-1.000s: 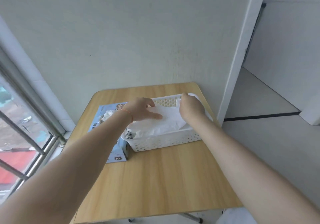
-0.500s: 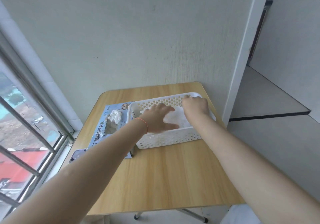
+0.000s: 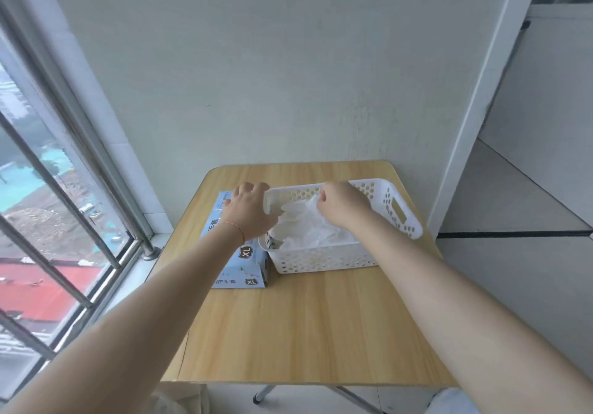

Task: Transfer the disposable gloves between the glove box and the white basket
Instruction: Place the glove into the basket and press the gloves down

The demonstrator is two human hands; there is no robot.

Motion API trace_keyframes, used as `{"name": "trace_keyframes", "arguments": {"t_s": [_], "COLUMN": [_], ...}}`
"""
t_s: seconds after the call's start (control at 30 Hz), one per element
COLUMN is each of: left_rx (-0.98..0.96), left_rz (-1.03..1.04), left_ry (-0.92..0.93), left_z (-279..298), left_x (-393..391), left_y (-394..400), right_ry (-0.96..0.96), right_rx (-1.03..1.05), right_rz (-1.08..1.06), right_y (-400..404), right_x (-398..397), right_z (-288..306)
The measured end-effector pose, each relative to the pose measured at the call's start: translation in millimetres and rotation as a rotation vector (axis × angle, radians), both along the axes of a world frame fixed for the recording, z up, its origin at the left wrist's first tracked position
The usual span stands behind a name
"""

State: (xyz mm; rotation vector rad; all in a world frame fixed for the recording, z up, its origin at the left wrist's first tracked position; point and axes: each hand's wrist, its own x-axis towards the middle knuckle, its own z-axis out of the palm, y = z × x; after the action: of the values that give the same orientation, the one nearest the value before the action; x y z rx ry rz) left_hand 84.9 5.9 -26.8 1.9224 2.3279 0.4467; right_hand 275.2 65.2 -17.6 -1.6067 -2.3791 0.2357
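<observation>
Wooden table [image 3: 301, 324]: bears all. White basket [image 3: 399, 218]: right side, gloves [image 3: 308, 230] heaped inside. Glove box [image 3: 239, 269]: just left of basket. My right hand [image 3: 343, 203]: fingers curled, pinching the top glove; I judge a slow lift best, to separate one. My left hand [image 3: 250, 208]: fingers loosely spread over the basket's left rim, having shifted leftward out of the basket.

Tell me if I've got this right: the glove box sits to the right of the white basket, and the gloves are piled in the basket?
Not quite. The head view shows the glove box to the left of the basket, touching its left side. The rest holds: the gloves are piled in the basket.
</observation>
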Motion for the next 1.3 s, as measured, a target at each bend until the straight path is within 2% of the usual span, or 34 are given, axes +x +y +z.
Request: {"name": "trace_keyframes", "arguments": {"t_s": [0.23,0.37,0.57,0.73,0.9,1.13,1.3], "left_rx": [0.062,0.034,-0.054,-0.124,-0.207,-0.346,-0.193], "left_rz": [0.05,0.076,0.246,0.265,0.294,0.251,0.268], "left_ry": [-0.046,-0.201,-0.282,-0.544,-0.79,-0.789,-0.792], "left_z": [-1,0,-6,-14,-12,-2,-16], "left_x": [-27,-48,-107,-126,-131,-138,-135], "left_y": [-13,-21,-44,-59,-64,-64,-59], "right_ry": [0.137,0.108,0.129,-0.123,-0.093,0.036,0.029], "right_rx": [-0.127,-0.2,-0.046,0.055,0.094,0.034,0.038], "right_rz": [0.128,0.182,0.197,0.23,0.127,0.17,0.166], "right_y": [-19,-26,-35,-38,-32,-43,-40], "right_x": [-58,-85,-130,-169,-178,-183,-179], "right_z": [5,3,5,-3,-16,-9,-8]}}
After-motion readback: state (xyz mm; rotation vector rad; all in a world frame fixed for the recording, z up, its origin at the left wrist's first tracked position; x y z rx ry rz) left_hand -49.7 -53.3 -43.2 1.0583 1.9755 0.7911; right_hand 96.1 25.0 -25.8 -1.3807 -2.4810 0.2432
